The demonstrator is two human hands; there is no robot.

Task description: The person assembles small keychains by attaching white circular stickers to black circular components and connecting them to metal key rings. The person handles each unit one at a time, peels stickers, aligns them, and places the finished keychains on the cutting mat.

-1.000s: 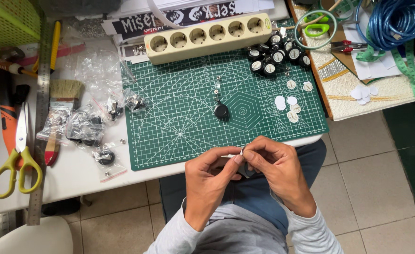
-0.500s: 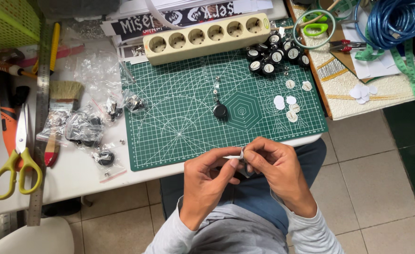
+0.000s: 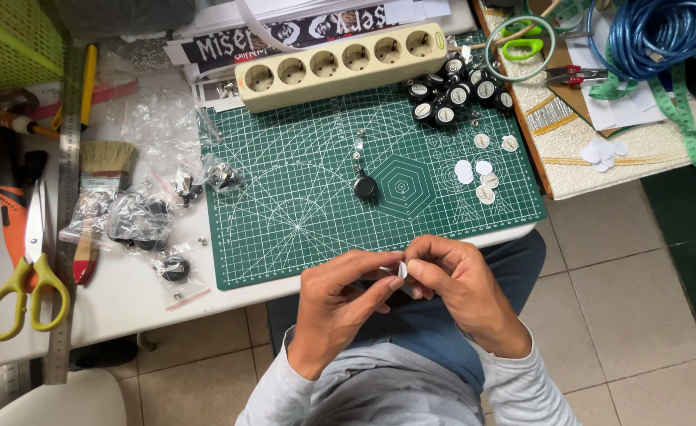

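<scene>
Below the near edge of the table (image 3: 127,300), over the lap, the left hand (image 3: 336,304) and right hand (image 3: 462,292) meet on a small white disc (image 3: 402,270). Each hand's grip is closed on it, fingertips pinched together at its rim; it may be a sticker being peeled from its backing, though the piece is too small to tell. Loose white discs (image 3: 474,173) and a black round part (image 3: 364,188) lie well apart on the green cutting mat (image 3: 285,221). Freeing the layer calls for a fine fingernail pick without creasing it.
</scene>
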